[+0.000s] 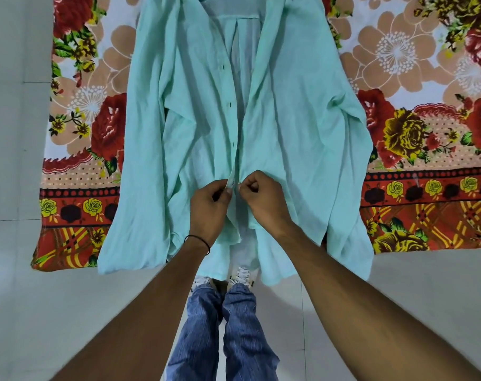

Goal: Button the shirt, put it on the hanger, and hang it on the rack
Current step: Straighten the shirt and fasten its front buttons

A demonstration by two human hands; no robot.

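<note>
Head view, looking down, near to far. At the lower edge stand the person's legs in blue jeans [235, 325], with light laced shoes [242, 274] on a pale tiled floor [55, 298]. Two bare forearms reach forward from the lower corners; the left wrist carries a thin black band [198, 240].

The left grip [210, 206] has its fingers curled, thumb and forefinger pinching the edge of the shirt's button strip [230, 185], which stands up slightly between them. The right grip [261, 199] is likewise curled, its fingertips pinching the edge of the opposite front panel. The two grips almost touch at the shirt's centre line, low on the front.

The mint-green shirt [302, 133] lies face up on a floral sheet [415, 127], collar at the far side. Its hem and sleeve ends hang over the sheet's near edge, above the shoes. Beyond the grips the front panels spread apart in a narrow V, showing the inner back with a central pleat [236, 26]. Three dark buttons [230, 105] show along the left-hand panel's edge, none of them fastened.

The sheet, patterned with red and yellow roses, runs past both sides of the shirt; what it covers cannot be told.
</note>
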